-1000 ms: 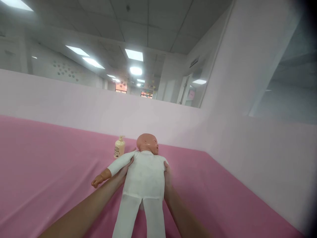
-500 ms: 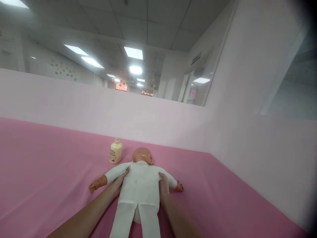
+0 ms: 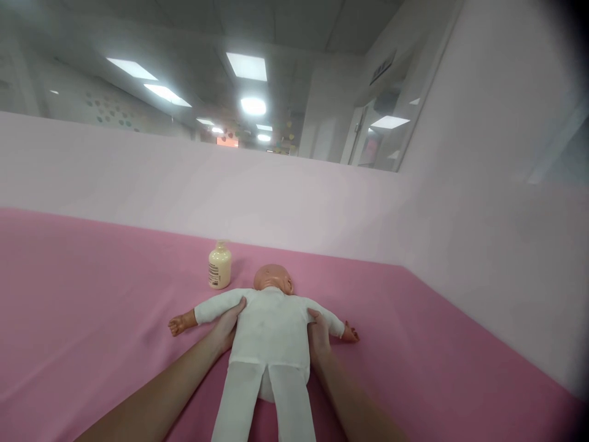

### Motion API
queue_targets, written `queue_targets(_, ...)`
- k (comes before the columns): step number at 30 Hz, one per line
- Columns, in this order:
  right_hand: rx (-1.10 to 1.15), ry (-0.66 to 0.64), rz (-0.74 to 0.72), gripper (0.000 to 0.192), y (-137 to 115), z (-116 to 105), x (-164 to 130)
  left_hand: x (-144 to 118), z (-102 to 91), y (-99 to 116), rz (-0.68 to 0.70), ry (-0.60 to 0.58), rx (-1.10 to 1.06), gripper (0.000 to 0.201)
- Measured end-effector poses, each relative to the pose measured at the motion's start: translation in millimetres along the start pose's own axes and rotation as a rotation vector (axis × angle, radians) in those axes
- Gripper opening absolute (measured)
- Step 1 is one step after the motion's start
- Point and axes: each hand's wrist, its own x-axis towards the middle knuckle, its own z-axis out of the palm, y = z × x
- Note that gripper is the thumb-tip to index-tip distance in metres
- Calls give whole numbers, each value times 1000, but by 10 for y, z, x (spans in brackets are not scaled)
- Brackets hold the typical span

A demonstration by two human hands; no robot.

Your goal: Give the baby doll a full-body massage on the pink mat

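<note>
A baby doll (image 3: 273, 328) in a white top and white trousers lies stretched out on the pink surface, its head away from me and its arms spread to both sides. My left hand (image 3: 229, 325) grips its left-hand flank below the armpit, thumb resting near the shoulder. On the opposite flank my right hand (image 3: 318, 331) holds it the same way, the thumb over the top. The other fingers of both hands are mostly hidden beneath or behind the doll. A cream pump bottle (image 3: 219, 267) with a printed label stands upright just left of the doll's head.
The pink padded surface (image 3: 92, 294) meets a pale wall (image 3: 276, 202) at the back and another wall (image 3: 460, 215) on the right. Above the back wall, a window (image 3: 184, 110) shows a room with ceiling lights.
The view has tilted down slightly, so the wall and window sit higher. The doll and both hands appear slightly higher and farther right; the grip is unchanged.
</note>
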Motion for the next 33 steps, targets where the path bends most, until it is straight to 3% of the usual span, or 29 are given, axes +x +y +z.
queue_targets(3, 144, 63, 54, 90, -83, 10, -40, 26, -20, 5, 11, 20, -1, 65)
queue_targets(6, 142, 56, 87, 84, -129, -27, -62, 55, -53, 15, 26, -26, 11, 64)
queue_targets(12, 90, -55, 266, 62, -155, -206, -54, 121, -136, 63, -24, -94, 64, 61)
queue_targets(16, 85, -168, 415, 47, -235, -363, -94, 30, -172, 164, -88, -188, 211, 57)
queue_targets(21, -11, -297, 485, 49, -353, -583, -157, -104, -250, 307, -160, -240, 412, 43)
queue_targets(25, -84, -278, 512, 51, -384, -796, -177, -109, -382, 407, -234, -327, 477, 45)
queue_targets(29, -81, -233, 419, 42, -394, -861, -168, -151, -522, 522, -249, -401, 560, 50)
queue_targets(33, 39, -95, 77, 29, -432, -556, -126, -242, -619, 600, -226, -422, 634, 50)
